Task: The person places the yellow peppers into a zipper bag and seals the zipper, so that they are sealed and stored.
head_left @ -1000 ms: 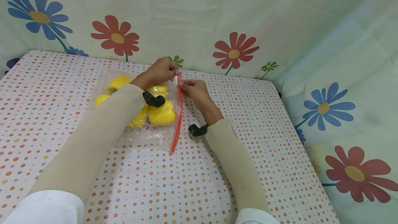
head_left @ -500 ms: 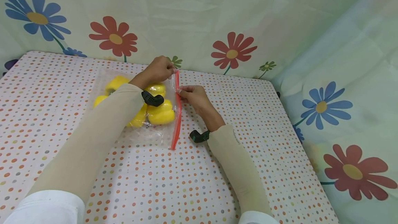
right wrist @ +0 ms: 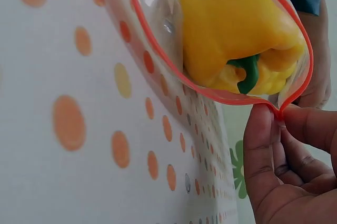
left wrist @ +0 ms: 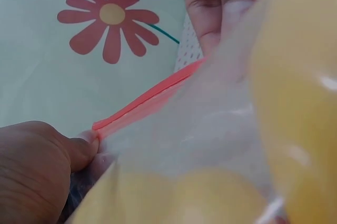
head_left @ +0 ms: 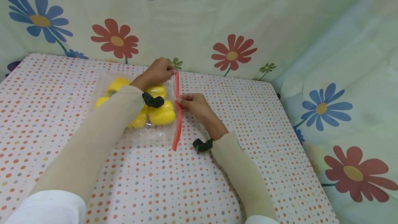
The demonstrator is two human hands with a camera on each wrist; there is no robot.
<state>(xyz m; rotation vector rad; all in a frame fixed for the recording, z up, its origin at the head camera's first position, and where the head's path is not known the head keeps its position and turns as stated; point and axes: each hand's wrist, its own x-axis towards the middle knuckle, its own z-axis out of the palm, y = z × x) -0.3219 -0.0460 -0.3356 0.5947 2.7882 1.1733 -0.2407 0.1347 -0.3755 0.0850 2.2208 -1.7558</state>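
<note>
A clear zip-lock bag (head_left: 152, 137) with a red zipper strip (head_left: 177, 130) lies flat, its mouth facing right. Several yellow bell peppers (head_left: 162, 114) are inside. My left hand (head_left: 160, 70) pinches the far end of the strip, as the left wrist view shows close up. Partway along the same strip, my right hand (head_left: 196, 105) squeezes both sides together between thumb and finger. From the right wrist view, the strip meets at those fingertips and gapes nearer me, where one pepper (right wrist: 239, 29) shows its green stem. My left forearm hides part of the bag.
The table (head_left: 149, 189) has a dotted cloth over it. Flower-printed curtains (head_left: 186, 20) rise along its back and right side. Black wrist cameras (head_left: 202, 145) are strapped to both wrists.
My right hand has slid along the red strip toward me, away from the left hand. My left hand keeps its pinch at the far end, almost still.
</note>
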